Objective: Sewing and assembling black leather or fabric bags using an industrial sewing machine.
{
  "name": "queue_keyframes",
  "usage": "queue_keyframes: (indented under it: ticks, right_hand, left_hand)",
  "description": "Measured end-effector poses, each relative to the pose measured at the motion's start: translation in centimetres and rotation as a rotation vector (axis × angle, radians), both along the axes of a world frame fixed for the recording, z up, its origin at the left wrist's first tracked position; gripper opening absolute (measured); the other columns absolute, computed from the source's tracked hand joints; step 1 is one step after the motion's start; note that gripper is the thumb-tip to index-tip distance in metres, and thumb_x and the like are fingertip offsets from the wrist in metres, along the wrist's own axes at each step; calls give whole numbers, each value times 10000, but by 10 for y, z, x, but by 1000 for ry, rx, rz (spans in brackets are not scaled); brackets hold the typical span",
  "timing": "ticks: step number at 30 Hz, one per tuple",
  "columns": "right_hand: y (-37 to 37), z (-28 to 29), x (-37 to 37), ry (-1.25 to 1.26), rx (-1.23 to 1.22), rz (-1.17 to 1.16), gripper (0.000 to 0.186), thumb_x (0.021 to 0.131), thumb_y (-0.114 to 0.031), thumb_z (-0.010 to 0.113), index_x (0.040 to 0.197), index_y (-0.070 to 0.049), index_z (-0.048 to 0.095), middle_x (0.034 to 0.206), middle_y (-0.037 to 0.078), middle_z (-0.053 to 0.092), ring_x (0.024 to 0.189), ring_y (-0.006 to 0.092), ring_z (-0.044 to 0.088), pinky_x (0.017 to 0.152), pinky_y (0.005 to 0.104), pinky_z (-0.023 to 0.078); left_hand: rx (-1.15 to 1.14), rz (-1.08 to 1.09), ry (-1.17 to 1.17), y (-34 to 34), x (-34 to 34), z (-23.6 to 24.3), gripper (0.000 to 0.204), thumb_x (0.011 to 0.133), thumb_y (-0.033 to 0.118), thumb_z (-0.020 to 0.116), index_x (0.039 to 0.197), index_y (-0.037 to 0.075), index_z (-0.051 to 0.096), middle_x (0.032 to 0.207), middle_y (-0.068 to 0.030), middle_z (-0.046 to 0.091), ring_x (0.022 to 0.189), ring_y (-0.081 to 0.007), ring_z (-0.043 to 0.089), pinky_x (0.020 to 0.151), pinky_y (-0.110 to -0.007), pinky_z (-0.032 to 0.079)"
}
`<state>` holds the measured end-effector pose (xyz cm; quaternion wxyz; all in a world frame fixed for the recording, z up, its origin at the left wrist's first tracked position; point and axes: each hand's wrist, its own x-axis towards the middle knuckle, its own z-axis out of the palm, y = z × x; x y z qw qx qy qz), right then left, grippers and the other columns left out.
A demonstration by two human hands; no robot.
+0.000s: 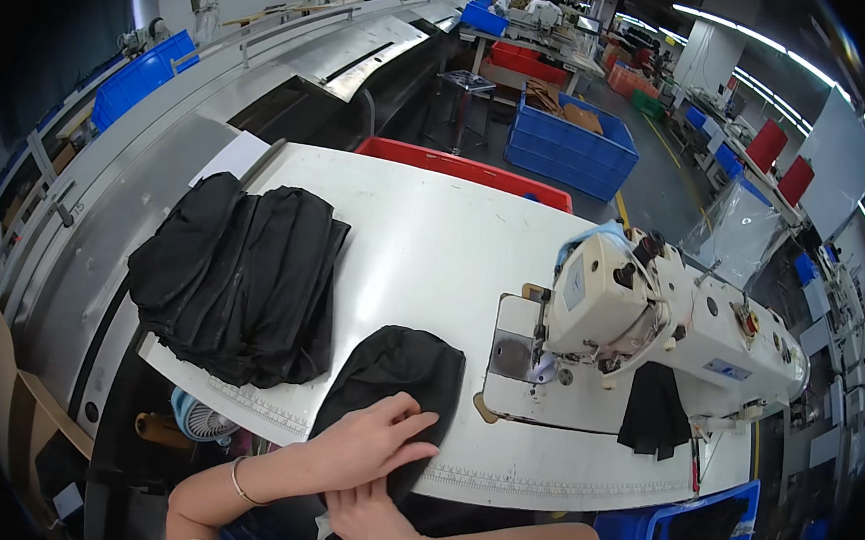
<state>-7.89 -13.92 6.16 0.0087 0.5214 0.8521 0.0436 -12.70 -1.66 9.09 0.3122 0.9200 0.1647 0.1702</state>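
Note:
A black fabric piece (396,358) with a rounded far end lies at the near edge of the white sewing table (415,229). My left hand (370,446), a bracelet at its wrist, rests across it with fingers spread apart. Below, partly tucked under the left hand, my right hand (375,522) has its fingers bent onto the near part of the same fabric, which hangs over the edge. A small white strip (318,538) hangs beside the right hand. To the left sits a stack of black fabric pieces (241,277).
A white sewing machine (631,304) stands on the right, with a black cloth (655,411) hanging by its arm. Beyond the table are a red bin (459,175) and a blue crate (571,149). Another blue bin (625,534) is at the lower right, a small fan (203,420) lower left.

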Motion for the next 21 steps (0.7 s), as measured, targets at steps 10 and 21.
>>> queue_keyframes:
  ticks: [10, 21]
  right_hand:
    - [-21, 1, 70, 528, 309, 568, 380, 792, -176, 560, 1085, 66, 567, 1075, 169, 598, 971, 305, 586, 883, 430, 448]
    - [46, -11, 152, 1114, -24, -326, 291, 746, -157, 723, 934, -31, 540, 691, 44, 558, 540, 193, 571, 451, 283, 433]
  left_hand:
    - [-14, 188, 118, -2, 4, -11, 230, 819, 35, 631, 1014, -43, 535, 806, -110, 530, 724, -227, 585, 564, -318, 473]
    - [-211, 418, -100, -44, -17, 10, 352, 859, -111, 477, 1183, -3, 559, 919, -120, 535, 650, -185, 497, 592, -220, 399]
